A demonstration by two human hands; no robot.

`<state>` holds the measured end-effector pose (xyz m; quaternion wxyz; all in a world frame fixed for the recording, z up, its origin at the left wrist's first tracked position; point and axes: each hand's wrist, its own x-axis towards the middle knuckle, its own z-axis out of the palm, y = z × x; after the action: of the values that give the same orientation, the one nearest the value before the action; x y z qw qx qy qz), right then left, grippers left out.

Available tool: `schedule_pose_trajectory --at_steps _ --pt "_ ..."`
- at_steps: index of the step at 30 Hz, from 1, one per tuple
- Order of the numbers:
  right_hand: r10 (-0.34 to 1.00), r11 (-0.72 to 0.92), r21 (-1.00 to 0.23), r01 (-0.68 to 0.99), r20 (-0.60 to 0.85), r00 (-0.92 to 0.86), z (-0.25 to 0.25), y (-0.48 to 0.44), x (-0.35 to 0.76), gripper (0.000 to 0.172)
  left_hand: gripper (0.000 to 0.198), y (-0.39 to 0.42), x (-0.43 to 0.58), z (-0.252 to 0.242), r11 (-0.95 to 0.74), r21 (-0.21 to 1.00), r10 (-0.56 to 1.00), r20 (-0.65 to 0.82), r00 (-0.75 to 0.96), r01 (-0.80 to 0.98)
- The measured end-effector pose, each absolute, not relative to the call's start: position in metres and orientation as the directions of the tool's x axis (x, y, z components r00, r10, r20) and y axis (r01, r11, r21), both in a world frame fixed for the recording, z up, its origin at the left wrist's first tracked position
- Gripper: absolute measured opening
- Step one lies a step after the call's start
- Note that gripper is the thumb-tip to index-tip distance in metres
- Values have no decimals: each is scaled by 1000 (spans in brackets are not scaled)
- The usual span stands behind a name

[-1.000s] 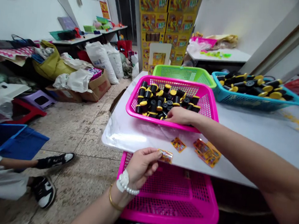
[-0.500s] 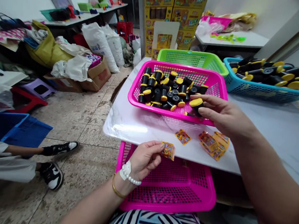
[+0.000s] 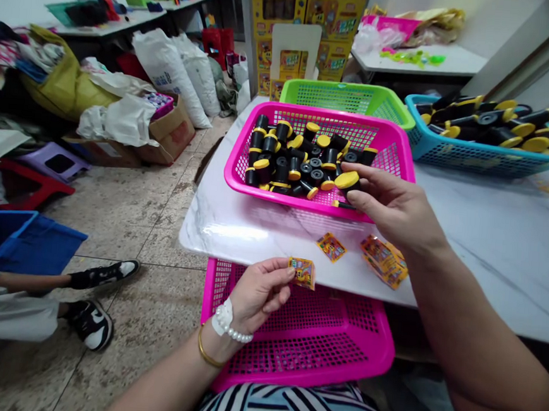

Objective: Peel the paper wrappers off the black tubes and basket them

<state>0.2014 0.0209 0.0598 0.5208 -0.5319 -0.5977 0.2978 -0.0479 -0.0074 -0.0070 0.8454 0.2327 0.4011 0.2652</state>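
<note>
Marble table (image 3: 248, 229), near edge of the pink basket (image 3: 275, 193): a yellow-capped spool (image 3: 347, 181) is gripped between the curled fingers of the right hand (image 3: 393, 205). A printed packet (image 3: 303, 273) is pinched by the left hand (image 3: 260, 293), just off the table's near edge, above a second pink basket (image 3: 301, 353).

Glossy marble tabletop (image 3: 244, 228); smooth pink plastic mesh basket (image 3: 282, 109); shiny printed wrapper (image 3: 302, 273)

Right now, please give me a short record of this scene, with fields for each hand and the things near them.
Left hand: holds orange packet
Right hand: holds yellow-capped black cylinder above pink basket
Pink basket: filled with cylinders, on marble table
Loose packets: on table
Second pink basket: below table edge
Blue basket: more cylinders
Green basket: behind pink basket
</note>
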Motion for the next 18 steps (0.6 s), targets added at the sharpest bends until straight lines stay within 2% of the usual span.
schedule_pose_trajectory --at_steps 2,4,6,8,10,13,18 --pt "934 300 -862 409 353 59 64 7 194 45 26 -8 -50 -4 749 598 648 -569 506 -287" --pt "947 306 -847 434 318 -47 65 -13 184 48 26 -9 -54 -1 731 592 677 -568 468 -339" --pt "971 234 -914 332 199 -135 60 -31 172 50 30 -8 -58 3 709 585 704 -560 436 -395" --pt "984 105 -969 222 69 -164 49 -44 162 41 34 -7 -60 5 689 580 725 -551 414 -435" --pt "987 14 -985 174 -14 -158 37 -51 154 33 36 -6 -60 6 682 576 732 -542 414 -451" --pt "994 -4 -985 175 -23 -103 25 -51 151 30 36 -5 -56 5 704 561 710 -542 450 -435" --pt "1000 13 -934 358 5 -22 23 -47 155 25 34 -3 -51 1 732 545 680 -546 490 -408"
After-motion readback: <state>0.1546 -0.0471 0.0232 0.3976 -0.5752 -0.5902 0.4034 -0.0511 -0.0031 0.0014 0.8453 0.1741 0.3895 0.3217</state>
